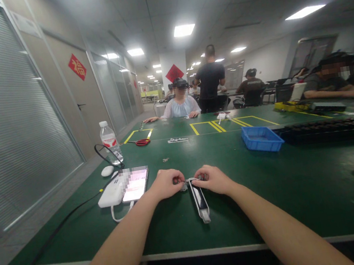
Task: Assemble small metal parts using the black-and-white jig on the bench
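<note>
A long, narrow object with a white rim and a dark, shiny middle (pixel 199 197) lies on the green table in front of me, its white end toward me. I cannot make out its kind. Left of its far end, my left hand (pixel 167 182) is closed in a pinch, with a small clear or silvery bit (pixel 184 187) at its fingertips. From the other side, my right hand (pixel 214 180) has its thumb and fingers closed at the object's far end. A thin, pale strip there runs between both hands; the fingers partly hide it.
Left of my hands are a phone (pixel 135 184), a white power bank (pixel 111 192), a mouse (pixel 107 171) and a water bottle (pixel 111 145). Farther off lie red-handled scissors (pixel 142 142) and small metal bits (pixel 165 160). A blue bin (pixel 262 139) stands right; a person sits opposite.
</note>
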Demonstrator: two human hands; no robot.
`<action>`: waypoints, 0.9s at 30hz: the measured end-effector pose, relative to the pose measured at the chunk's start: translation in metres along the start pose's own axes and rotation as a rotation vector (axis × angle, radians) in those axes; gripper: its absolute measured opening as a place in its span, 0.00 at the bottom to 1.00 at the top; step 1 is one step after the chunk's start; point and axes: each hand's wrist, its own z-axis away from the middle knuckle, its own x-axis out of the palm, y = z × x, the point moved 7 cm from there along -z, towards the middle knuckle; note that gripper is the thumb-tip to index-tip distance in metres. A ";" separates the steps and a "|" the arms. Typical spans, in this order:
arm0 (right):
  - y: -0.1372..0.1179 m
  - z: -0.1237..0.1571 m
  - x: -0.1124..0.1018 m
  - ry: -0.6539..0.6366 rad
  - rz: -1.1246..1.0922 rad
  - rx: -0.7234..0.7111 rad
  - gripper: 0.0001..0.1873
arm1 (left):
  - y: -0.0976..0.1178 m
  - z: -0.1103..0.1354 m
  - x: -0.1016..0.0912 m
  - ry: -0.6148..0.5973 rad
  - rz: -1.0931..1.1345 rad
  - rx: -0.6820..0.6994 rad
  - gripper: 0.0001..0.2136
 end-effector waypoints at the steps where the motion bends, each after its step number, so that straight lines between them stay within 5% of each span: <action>1: 0.000 0.000 0.000 -0.001 0.003 -0.002 0.17 | 0.000 0.000 0.000 0.005 -0.005 0.002 0.06; 27: 0.000 0.000 0.000 0.000 -0.012 0.005 0.16 | -0.005 -0.001 0.003 0.021 0.043 -0.047 0.07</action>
